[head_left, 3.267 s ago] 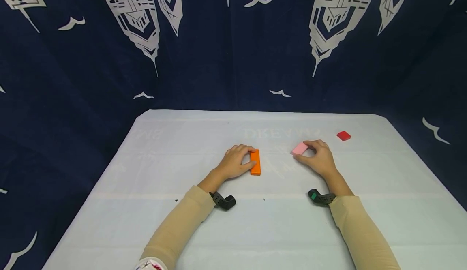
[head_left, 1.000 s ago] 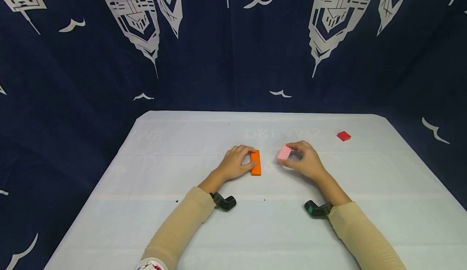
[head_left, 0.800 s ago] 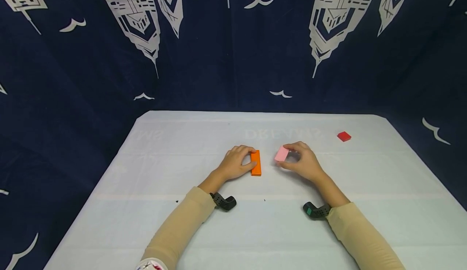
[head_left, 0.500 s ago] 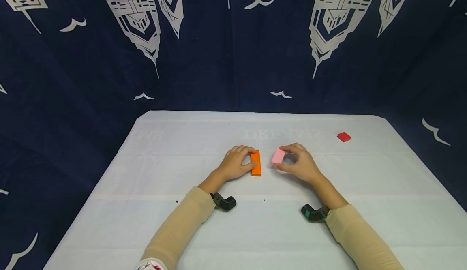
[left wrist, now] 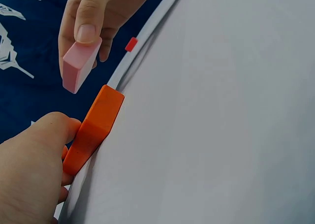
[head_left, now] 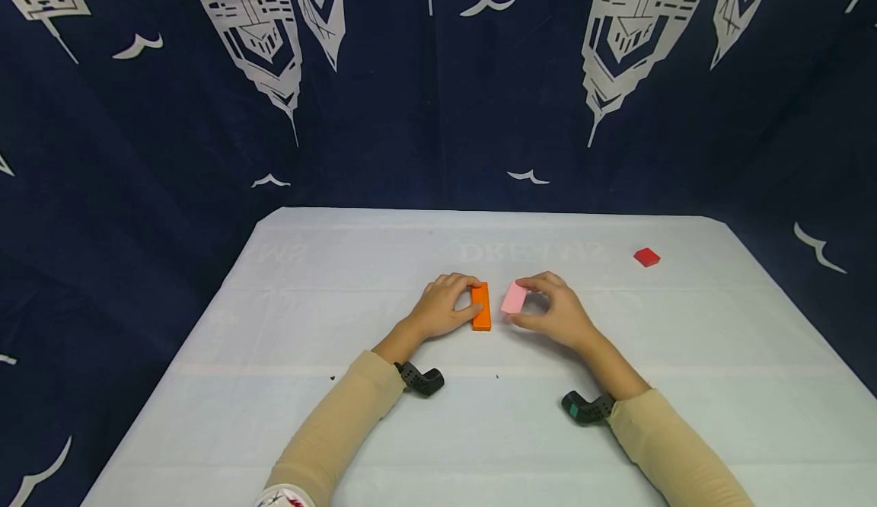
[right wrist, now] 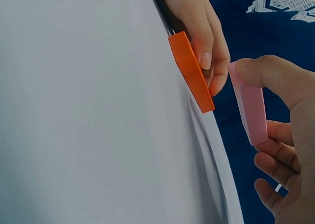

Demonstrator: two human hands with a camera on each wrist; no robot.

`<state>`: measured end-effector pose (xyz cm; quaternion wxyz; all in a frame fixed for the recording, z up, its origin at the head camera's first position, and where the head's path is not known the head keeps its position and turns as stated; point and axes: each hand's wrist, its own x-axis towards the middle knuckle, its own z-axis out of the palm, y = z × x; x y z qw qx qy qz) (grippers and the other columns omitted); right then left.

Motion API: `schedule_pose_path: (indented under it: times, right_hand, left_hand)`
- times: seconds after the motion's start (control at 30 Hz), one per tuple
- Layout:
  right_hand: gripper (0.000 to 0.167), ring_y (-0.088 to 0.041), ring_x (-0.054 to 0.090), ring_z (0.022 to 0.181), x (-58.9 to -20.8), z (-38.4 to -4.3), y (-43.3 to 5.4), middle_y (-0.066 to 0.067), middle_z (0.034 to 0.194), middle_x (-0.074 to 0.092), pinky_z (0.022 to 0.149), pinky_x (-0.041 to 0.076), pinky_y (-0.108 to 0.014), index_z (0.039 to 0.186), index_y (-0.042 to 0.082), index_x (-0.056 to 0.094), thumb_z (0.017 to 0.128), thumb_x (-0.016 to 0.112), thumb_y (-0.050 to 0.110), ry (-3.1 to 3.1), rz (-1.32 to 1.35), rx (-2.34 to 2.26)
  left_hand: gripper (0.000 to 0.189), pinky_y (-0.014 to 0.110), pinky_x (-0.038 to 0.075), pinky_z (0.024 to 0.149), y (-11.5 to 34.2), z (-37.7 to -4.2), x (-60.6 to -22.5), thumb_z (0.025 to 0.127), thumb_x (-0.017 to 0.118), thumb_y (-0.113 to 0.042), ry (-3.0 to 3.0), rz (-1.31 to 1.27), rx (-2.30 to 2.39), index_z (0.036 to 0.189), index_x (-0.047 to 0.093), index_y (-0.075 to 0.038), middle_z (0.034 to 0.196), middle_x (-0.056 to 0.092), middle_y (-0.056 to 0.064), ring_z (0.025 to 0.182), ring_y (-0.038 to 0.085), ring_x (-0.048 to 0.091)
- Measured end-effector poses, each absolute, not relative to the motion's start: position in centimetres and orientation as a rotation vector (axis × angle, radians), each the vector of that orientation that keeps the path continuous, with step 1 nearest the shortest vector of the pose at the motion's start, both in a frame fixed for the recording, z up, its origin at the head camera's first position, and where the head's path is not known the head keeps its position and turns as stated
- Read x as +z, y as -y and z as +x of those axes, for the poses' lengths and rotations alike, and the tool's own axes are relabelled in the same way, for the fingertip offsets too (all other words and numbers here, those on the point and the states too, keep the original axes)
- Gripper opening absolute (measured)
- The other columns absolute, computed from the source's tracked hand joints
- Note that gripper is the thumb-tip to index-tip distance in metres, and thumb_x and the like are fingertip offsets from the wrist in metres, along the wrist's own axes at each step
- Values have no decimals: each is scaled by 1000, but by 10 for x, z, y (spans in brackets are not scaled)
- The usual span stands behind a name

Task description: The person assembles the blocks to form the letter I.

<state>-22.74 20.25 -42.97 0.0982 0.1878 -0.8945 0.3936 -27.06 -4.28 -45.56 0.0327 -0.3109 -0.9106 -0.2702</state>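
Note:
In the head view an orange block [head_left: 483,306] rests on the white table, its long side running away from me. My left hand [head_left: 441,305] pinches it by thumb and fingers from the left; the left wrist view shows the thumb on the near side of the orange block [left wrist: 96,128]. Just to the right, my right hand [head_left: 562,313] holds a pink block [head_left: 514,298] between thumb and fingertips, with a shadow beneath the hand. A narrow gap separates the two blocks. The pink block [right wrist: 252,111] is tilted in the right wrist view.
A red block [head_left: 647,256] lies toward the far right of the white tabletop [head_left: 384,423]. Behind the table's back edge hangs a dark blue curtain [head_left: 438,111] with white printed buildings and birds. Small dark specks dot the table near the left forearm.
My right hand has carried the pink block leftward and slightly toward me, close to the orange block. My left hand and the orange block have stayed in place.

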Motion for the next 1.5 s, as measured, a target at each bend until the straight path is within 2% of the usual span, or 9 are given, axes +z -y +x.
schedule_pose_path:
  times: [0.27, 0.67, 1.07, 1.5]
  right_hand:
    - [62, -23, 52, 104, -429, -223, -195, -5, 111, 61, 91, 43, -49, 120, 4, 67, 68, 89, 30, 2630, 620, 1172]
    - [60, -24, 55, 104, -432, -217, -185, -5, 110, 61, 91, 43, -48, 117, 3, 68, 67, 89, 30, 2619, 728, 1135]
    - [56, -21, 53, 107, -433, -210, -177, 1, 109, 61, 94, 42, -48, 118, 10, 69, 68, 88, 30, 2652, 802, 1153]
    - [57, -20, 54, 109, -435, -204, -173, 1, 112, 61, 96, 43, -47, 117, 7, 69, 68, 88, 28, 2668, 851, 1196]
  left_hand:
    - [43, 46, 35, 102, 43, -271, -456, 95, 60, -39, 2796, -957, -836, 132, 55, -17, 136, 54, 2, 125, 22, 46]
    - [43, 46, 35, 102, 43, -271, -456, 94, 61, -38, 2795, -962, -832, 132, 55, -17, 135, 54, 2, 126, 22, 46]
    - [42, 46, 36, 101, 43, -271, -455, 95, 60, -38, 2786, -964, -830, 132, 55, -17, 134, 55, 1, 125, 23, 46]
    - [42, 46, 36, 100, 43, -271, -456, 95, 60, -37, 2775, -972, -836, 131, 55, -16, 133, 55, 2, 124, 24, 47]
